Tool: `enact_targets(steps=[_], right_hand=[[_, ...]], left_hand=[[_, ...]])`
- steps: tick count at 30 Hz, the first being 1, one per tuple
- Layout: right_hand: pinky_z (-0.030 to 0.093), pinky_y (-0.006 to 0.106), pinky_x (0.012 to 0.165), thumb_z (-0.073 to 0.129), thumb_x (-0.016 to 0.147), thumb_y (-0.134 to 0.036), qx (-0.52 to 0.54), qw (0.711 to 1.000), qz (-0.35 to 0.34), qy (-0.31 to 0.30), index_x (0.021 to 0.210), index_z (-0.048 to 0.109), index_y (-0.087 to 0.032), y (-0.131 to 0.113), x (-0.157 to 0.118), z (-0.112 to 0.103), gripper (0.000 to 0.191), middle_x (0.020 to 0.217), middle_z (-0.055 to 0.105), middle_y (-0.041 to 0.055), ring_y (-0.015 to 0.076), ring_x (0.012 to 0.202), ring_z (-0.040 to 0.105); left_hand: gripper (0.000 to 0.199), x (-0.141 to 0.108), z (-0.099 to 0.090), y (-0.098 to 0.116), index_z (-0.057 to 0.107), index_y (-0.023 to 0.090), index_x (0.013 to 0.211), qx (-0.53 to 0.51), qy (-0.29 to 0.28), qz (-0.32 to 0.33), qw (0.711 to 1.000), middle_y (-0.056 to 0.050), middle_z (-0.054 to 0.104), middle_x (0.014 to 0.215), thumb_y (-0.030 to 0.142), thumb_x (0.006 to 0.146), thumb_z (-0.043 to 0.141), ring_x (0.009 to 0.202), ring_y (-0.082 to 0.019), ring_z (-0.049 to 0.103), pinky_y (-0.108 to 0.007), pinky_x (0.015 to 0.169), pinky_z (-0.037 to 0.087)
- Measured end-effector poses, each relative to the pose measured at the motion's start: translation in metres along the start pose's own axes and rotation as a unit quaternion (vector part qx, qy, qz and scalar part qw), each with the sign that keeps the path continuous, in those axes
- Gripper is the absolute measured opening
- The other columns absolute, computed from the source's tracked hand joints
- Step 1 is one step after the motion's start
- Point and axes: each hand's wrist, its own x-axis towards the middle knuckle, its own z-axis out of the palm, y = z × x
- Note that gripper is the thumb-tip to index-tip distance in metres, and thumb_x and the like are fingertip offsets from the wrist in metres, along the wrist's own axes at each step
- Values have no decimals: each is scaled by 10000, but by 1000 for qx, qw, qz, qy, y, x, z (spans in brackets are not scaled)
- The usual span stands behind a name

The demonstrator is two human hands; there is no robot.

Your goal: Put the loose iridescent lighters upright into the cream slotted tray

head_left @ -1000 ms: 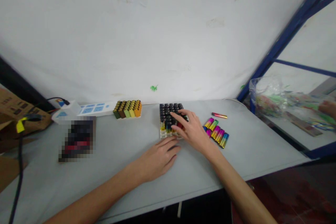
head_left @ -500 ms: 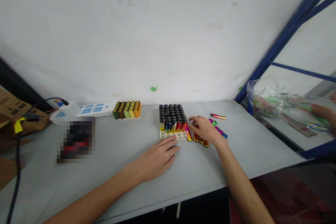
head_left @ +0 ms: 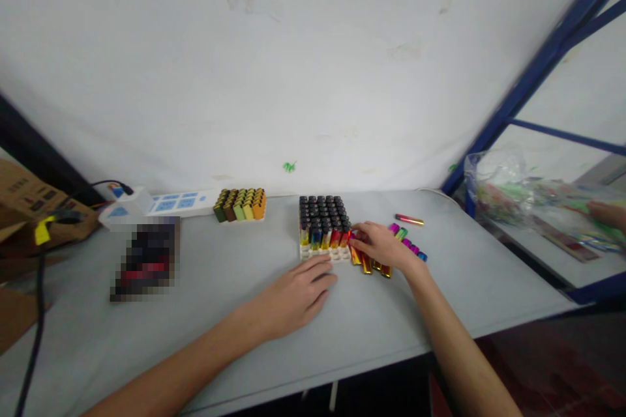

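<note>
**Fingers among the shiny cylinders**

Across the grey table (head_left: pixel 244 287), I see the left hand (head_left: pixel 300 293) lying loosely open, nothing visible in it, fingertips at the white tray's (head_left: pixel 313 253) near edge. The right hand (head_left: pixel 384 244) is partly curled over red-and-gold cylinders (head_left: pixel 366 264) just beside the tray; whether it grips one, I can't tell. Black-topped cylinders (head_left: pixel 323 215) stand upright in the tray. Handling pieces this close-set calls, I'd judge, for a light fingertip pinch.

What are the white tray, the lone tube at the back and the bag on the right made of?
White tray: probably molded plastic, matte and evenly coloured. Lone tube: glossy, shading pink to gold; metal or metallic-coated plastic. Bag: apparently thin clear plastic film, judging by crinkles and glare.
</note>
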Motion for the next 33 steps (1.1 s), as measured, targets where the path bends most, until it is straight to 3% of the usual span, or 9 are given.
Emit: enact_targets(steps=[4, 9, 12, 15, 19, 22, 26, 30, 33], right_hand=[[478, 314, 896, 608, 1035, -293, -13, 1000, 11, 5, 1275, 703, -165, 1, 0, -1, 287, 1065, 733, 104, 222, 946, 690], [483, 346, 901, 547, 1032, -244, -69, 992, 100, 24, 1180, 676, -117, -9, 0, 4, 234, 1099, 748, 172, 269, 1015, 701], [503, 348, 870, 592, 1010, -243, -43, 992, 111, 45, 1149, 668, -124, -11, 0, 4, 198, 1089, 768, 170, 265, 971, 719], [531, 328, 828, 649, 987, -265, 50, 990, 75, 113, 1137, 674, -174, -6, 0, 0, 178, 983, 792, 91, 222, 881, 734], [570, 336, 777, 719, 949, -351, 160, 960, -3, 229, 1118, 700, -200, -5, 1, -8, 228, 917, 786, 46, 198, 782, 723], [601, 342, 759, 735, 956, -422, 225, 932, -46, 281, 1131, 728, -193, -16, -1, -9, 288, 853, 758, 36, 194, 746, 720], [632, 345, 777, 728, 981, -404, 236, 903, -105, 342, 1136, 742, -222, -42, -7, -7, 240, 891, 743, 37, 178, 747, 719], [655, 332, 755, 729, 993, -358, 247, 890, -146, 354, 1244, 704, -250, -71, -12, -5, 275, 966, 747, 38, 169, 766, 733], [650, 317, 763, 685, 1028, -341, 207, 912, -190, 297, 1275, 695, -260, -90, -9, -4, 260, 1005, 758, 42, 169, 805, 740]], left_hand=[[242, 0, -1, 0, 685, 141, 1250, -1, 1, -3, 1000, -142, 685, 1382, 164, 1053, 546, 1439, -282, 549, -453, 1227, 483], [228, 3, -3, 0, 685, 133, 1231, -3, -1, 2, 1000, -150, 686, 1374, 151, 1043, 559, 1433, -286, 552, -451, 1230, 478], [227, 2, -2, 0, 684, 139, 1231, -5, 0, 3, 1000, -147, 686, 1377, 156, 1045, 556, 1436, -282, 550, -448, 1232, 475], [224, 1, -2, 0, 685, 158, 1221, -12, 9, 0, 1000, -137, 686, 1382, 158, 1050, 540, 1448, -266, 541, -443, 1234, 474], [218, 1, -2, 1, 684, 156, 1212, -5, 7, -2, 1000, -140, 688, 1372, 148, 1037, 555, 1453, -270, 540, -438, 1232, 477], [213, 1, -5, 7, 680, 162, 1215, 9, 7, -8, 1000, -149, 664, 1405, 159, 1038, 562, 1457, -276, 537, -438, 1223, 484], [236, 2, -8, 15, 660, 163, 1260, 29, 8, -17, 999, -162, 625, 1451, 179, 1041, 573, 1456, -286, 538, -438, 1223, 477], [212, 1, -4, 16, 663, 164, 1233, 43, -10, -15, 999, -151, 639, 1424, 185, 1038, 584, 1464, -286, 526, -429, 1245, 446], [199, 1, 0, 13, 671, 151, 1218, 40, -17, -9, 999, -144, 672, 1361, 198, 1045, 583, 1443, -282, 541, -419, 1266, 411]])
